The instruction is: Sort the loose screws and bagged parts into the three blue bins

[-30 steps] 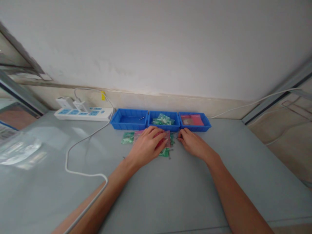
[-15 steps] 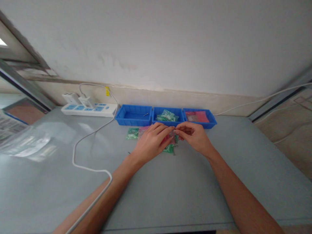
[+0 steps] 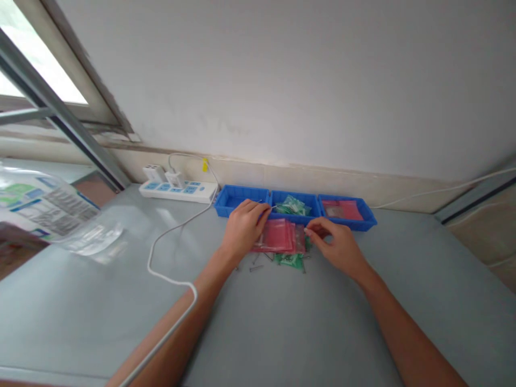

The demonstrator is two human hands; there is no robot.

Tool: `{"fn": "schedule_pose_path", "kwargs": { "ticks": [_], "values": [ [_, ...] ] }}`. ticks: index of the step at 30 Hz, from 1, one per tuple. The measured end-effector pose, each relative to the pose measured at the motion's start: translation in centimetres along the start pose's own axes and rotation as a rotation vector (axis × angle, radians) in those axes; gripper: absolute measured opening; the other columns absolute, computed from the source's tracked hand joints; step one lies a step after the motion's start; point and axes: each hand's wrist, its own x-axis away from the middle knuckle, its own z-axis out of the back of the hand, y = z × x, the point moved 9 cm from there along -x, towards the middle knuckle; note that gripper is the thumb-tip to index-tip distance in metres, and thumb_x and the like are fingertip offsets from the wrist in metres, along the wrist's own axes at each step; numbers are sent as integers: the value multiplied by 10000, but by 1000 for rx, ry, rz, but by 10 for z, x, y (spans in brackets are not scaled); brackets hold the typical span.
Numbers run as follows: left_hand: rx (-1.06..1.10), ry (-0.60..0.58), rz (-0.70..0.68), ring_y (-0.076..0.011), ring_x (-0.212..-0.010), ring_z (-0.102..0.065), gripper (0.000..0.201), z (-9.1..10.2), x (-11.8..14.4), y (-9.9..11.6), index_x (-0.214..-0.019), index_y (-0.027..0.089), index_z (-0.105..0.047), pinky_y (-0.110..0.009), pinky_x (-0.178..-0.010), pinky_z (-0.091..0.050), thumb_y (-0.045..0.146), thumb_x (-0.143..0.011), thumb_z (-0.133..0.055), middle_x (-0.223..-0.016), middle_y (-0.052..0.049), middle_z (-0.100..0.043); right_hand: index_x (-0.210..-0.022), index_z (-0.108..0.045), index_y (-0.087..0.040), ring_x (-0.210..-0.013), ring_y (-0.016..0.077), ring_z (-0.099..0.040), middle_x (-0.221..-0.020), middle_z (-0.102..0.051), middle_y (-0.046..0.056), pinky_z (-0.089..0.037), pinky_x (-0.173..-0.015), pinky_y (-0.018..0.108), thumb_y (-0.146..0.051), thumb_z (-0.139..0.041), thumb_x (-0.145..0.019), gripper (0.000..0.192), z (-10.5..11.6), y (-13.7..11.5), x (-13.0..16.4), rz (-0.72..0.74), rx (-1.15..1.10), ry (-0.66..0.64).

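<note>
My left hand [image 3: 244, 226] is lifted near the left blue bin [image 3: 226, 200] and pinches a thin metal screw [image 3: 272, 207] whose tip points toward the middle bin. My right hand [image 3: 338, 246] rests on the table, its fingertips pinched on the right edge of a pile of pink bags [image 3: 278, 236]. Green bags [image 3: 289, 260] lie under the pile's near side. Two or three loose screws [image 3: 255, 267] lie on the table below my left hand. The middle blue bin [image 3: 310, 200] holds green bags and the right blue bin [image 3: 368, 217] holds pink bags.
A white power strip [image 3: 177, 189] with plugged chargers lies along the wall to the left of the bins. Its white cable [image 3: 167, 236] loops across the grey table [image 3: 282, 322] and over my left forearm. A clear plastic bag [image 3: 56, 212] lies far left below a window frame.
The view has swung so the bins sit further right. My hands came apart: the left rose toward the bins with a screw, and the right stayed at the pink bags, which now lie uncovered.
</note>
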Motion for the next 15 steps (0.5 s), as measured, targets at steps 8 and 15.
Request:
{"fn": "schedule_pose_path", "kwargs": {
  "ticks": [8, 15],
  "values": [
    [-38, 69, 149, -227, -874, -716, 208, 7, 7, -37, -1049, 169, -758, -352, -806, -580, 249, -1003, -571, -960, -82, -789, -909, -652, -240, -721, 201, -703, -802, -732, 25, -547, -670, 308, -357, -551, -974, 168, -2, 7, 1, 31, 131, -12],
    [22, 1, -15, -202, -874, -695, 224, 0, 8, 8, -1066, 193, -739, -343, -822, -582, 239, -1029, -523, -961, -70, -775, -932, -686, -228, -649, 192, -671, -776, -734, 35, -525, -639, 312, -347, -548, -973, 187, 14, 12, -1, 40, 243, 25]
  ]
}}
